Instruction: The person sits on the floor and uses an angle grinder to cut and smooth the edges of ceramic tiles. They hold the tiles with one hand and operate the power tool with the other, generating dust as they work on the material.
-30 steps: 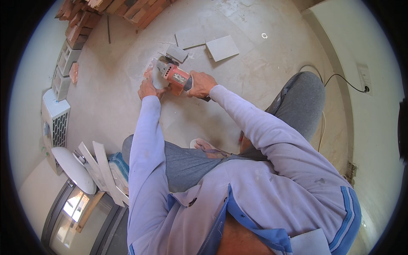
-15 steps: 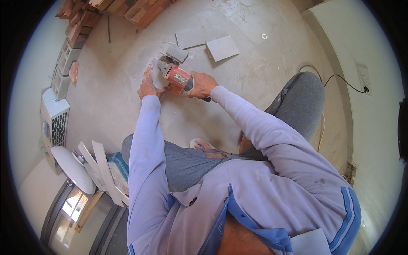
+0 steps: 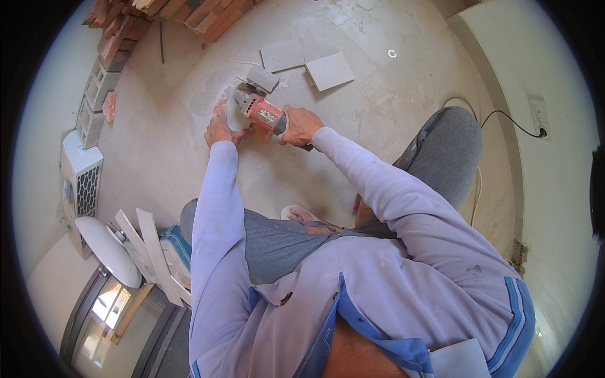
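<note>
So the person is sitting low on the concrete floor (image 3: 164,151) with both arms stretched out toward about 11 o'clock, working a red and grey angle grinder (image 3: 255,110). The right hand (image 3: 301,126) is wrapped around the back end of the grinder body, fingers clenched on it. The left hand (image 3: 218,131) sits just to the 9 o'clock side of the grinder head, pressed down on a pale tile piece (image 3: 222,108) lying on the floor; can't really tell if those fingers are gripping the edge or just flat on it, since the hand hides them. The grinder's guard end is right over that piece, with a small grey offcut (image 3: 263,77) touching it at 12 o'clock. Two more light tiles (image 3: 329,69) lie flat a little further out at 1 o'clock. Red bricks (image 3: 189,9) are stacked along the top edge, grey hollow blocks (image 3: 94,94) at 10 o'clock. A black cable (image 3: 504,120) runs to a wall socket (image 3: 541,120) at 2 o'clock. Down at 8 o'clock there's a bunch of tile strips (image 3: 151,246) leaning together near a white perforated box (image 3: 80,183)
</note>
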`<action>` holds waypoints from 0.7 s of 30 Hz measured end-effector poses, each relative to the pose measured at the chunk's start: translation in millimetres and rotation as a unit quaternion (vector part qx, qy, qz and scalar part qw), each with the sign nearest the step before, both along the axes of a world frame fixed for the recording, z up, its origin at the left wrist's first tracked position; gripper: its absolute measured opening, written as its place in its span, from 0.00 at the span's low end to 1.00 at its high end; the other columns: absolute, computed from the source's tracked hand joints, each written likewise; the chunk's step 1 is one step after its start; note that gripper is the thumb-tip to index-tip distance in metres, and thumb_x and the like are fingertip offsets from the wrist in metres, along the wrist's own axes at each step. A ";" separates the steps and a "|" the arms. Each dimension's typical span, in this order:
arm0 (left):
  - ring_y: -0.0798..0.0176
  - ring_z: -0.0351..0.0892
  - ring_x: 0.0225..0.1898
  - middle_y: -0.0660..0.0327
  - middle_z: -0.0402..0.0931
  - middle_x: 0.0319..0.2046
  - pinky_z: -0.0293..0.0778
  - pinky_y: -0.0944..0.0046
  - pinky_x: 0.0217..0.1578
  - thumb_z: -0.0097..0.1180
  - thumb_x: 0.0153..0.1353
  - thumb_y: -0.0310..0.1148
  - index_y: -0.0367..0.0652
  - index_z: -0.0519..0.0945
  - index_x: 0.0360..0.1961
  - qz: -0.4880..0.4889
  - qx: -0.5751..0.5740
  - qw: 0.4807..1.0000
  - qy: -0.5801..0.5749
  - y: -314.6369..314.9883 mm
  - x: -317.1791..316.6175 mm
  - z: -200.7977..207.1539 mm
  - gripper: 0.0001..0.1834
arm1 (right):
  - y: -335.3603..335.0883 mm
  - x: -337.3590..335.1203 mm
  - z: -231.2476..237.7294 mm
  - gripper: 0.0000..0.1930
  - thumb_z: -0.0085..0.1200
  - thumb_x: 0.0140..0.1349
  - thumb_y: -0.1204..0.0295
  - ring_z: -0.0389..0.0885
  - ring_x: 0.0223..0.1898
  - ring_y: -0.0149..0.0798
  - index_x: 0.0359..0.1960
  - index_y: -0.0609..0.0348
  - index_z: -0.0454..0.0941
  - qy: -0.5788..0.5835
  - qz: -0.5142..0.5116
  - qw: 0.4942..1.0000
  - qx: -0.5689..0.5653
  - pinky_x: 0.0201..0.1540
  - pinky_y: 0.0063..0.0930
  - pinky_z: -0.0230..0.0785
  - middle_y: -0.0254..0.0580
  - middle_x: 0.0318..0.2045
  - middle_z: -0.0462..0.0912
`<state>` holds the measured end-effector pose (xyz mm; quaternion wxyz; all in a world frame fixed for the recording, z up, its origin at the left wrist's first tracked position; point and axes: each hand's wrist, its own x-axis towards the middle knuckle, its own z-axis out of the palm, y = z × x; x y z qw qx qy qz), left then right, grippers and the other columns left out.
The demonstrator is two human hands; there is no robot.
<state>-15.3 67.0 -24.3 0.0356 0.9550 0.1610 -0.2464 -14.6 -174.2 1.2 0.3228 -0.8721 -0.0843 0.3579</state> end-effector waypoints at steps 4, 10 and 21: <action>0.51 0.75 0.59 0.53 0.76 0.56 0.72 0.50 0.58 0.77 0.29 0.66 0.64 0.56 0.74 -0.003 0.001 1.000 -0.004 1.4 -0.7 -1.7 0.69 | -0.8 -0.3 2.0 0.35 0.69 0.38 0.57 0.83 0.46 0.57 0.50 0.62 0.73 0.002 0.001 1.000 0.003 0.51 0.44 0.74 0.58 0.42 0.84; 0.49 0.79 0.55 0.53 0.79 0.52 0.75 0.49 0.54 0.79 0.29 0.63 0.63 0.61 0.71 -0.011 -0.007 0.999 -0.031 4.6 -2.2 -5.8 0.64 | -0.4 -0.4 0.7 0.35 0.69 0.39 0.57 0.83 0.47 0.58 0.50 0.62 0.73 0.000 0.002 1.000 0.000 0.51 0.44 0.74 0.58 0.42 0.84; 0.53 0.75 0.59 0.56 0.76 0.56 0.72 0.52 0.58 0.81 0.32 0.56 0.64 0.65 0.68 0.027 -0.011 0.999 -0.013 -5.6 1.2 7.8 0.58 | -2.9 -1.1 2.5 0.37 0.68 0.38 0.58 0.83 0.45 0.58 0.52 0.62 0.72 0.004 0.002 1.000 0.002 0.50 0.44 0.75 0.58 0.41 0.84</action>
